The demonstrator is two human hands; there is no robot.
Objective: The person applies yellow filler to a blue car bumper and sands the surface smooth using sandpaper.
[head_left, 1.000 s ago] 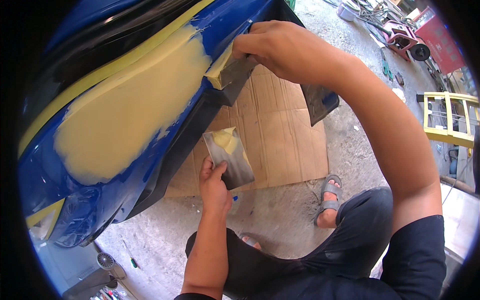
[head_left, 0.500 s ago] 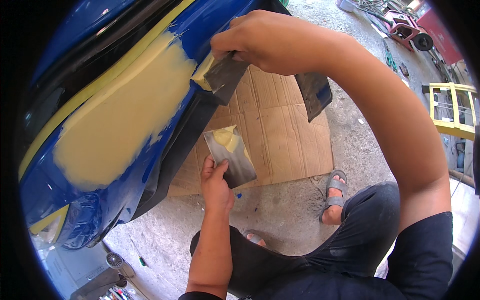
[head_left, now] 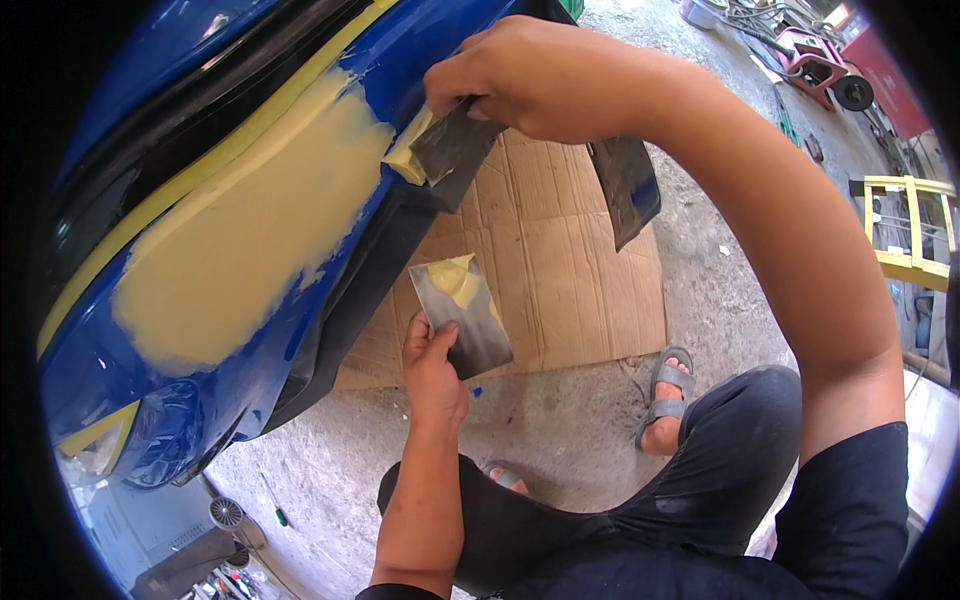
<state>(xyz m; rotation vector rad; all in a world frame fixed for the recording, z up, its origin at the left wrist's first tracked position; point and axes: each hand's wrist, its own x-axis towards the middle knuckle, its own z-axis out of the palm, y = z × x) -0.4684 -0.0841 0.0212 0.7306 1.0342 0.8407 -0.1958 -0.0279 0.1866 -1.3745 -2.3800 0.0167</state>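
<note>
A blue car body panel [head_left: 385, 75] carries a broad smear of yellow body filler [head_left: 250, 225], bordered above by a strip of yellow masking tape [head_left: 200, 175]. My right hand [head_left: 510, 80] grips a dark flat filler spreader [head_left: 450, 145] beside the filler's right end. Yellow filler coats the spreader's left side, and its edge lies at the blue panel; whether it touches is hard to tell. Lower down, my left hand [head_left: 435, 365] holds a grey metal plate [head_left: 465, 325] by its lower left side, thumb on top. A lump of yellow filler sits on the plate's upper part.
Flattened cardboard [head_left: 560, 260] lies on the concrete floor under the panel. At the right stand a yellow metal frame [head_left: 915, 235] and a pink wheeled machine [head_left: 815, 65]. A screwdriver [head_left: 280, 515] lies on the floor at lower left. Black trim [head_left: 340, 330] runs along the panel's lower edge.
The view has shifted slightly. Both hands keep nearly the same places, still holding the spreader and the plate; the filler patch looks much the same.
</note>
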